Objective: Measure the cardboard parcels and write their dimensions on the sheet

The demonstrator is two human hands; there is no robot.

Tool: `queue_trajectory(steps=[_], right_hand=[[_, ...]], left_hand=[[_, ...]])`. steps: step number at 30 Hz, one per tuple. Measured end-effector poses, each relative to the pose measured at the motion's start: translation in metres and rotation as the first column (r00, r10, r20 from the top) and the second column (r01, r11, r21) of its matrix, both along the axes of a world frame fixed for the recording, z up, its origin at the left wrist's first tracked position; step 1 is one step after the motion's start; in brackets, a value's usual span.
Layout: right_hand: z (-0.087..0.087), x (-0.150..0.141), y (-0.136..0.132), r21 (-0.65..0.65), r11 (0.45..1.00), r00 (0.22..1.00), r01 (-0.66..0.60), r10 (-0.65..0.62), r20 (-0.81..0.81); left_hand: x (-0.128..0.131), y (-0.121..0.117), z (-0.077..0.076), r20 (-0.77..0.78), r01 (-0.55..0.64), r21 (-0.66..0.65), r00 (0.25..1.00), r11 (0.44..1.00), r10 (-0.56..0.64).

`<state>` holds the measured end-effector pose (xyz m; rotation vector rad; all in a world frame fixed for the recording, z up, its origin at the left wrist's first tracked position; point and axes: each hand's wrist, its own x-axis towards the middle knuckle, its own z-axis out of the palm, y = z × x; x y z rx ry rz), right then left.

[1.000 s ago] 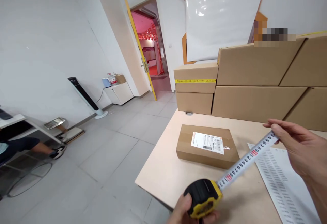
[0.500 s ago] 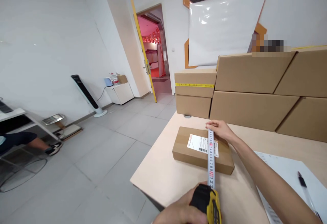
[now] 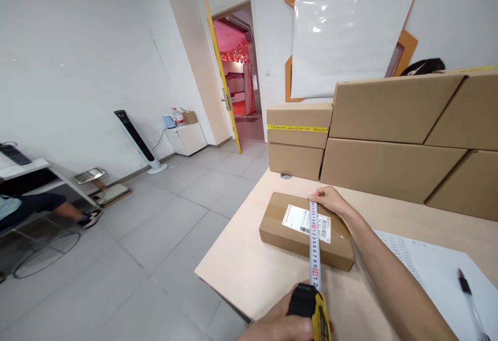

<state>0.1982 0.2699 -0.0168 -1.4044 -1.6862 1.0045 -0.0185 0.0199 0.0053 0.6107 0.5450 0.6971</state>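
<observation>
The fingers of my right hand (image 3: 329,200) are closed on the end of one tape blade (image 3: 314,247), at the far edge of the one small box (image 3: 272,227) lying flat on the table (image 3: 241,258). My left hand (image 3: 286,323) grips the one black-and-yellow tape case (image 3: 307,304), nearer me than the box. Between my two hands the blade runs across the box top, over its one visible white label (image 3: 295,219), and past the near edge. To the right of my right forearm lie printed paper (image 3: 439,263), how many sheets I can't tell, and one pen (image 3: 469,291). Behind, I count six bigger cartons (image 3: 389,164): three above, three below, the upper left one banded with yellow tape.
</observation>
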Motion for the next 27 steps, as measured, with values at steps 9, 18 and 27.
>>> queue_trajectory(steps=[9, 18, 27], right_hand=[[0.001, 0.002, -0.001, -0.051, 0.998, 0.998, -0.044, 0.042, -0.047], [0.001, 0.003, 0.003, -0.083, 0.995, 0.996, -0.053, 0.047, -0.073], [0.001, 0.003, 0.004, -0.091, 0.995, 0.997, -0.032, 0.026, -0.068]], left_hand=[[0.002, -0.004, 0.021, -0.085, -0.094, -0.030, 0.992, 0.995, 0.091], [-0.002, -0.005, 0.023, -0.132, -0.098, 0.007, 0.986, 0.995, 0.098], [0.002, -0.009, 0.027, -0.094, -0.115, 0.003, 0.989, 0.993, 0.115]])
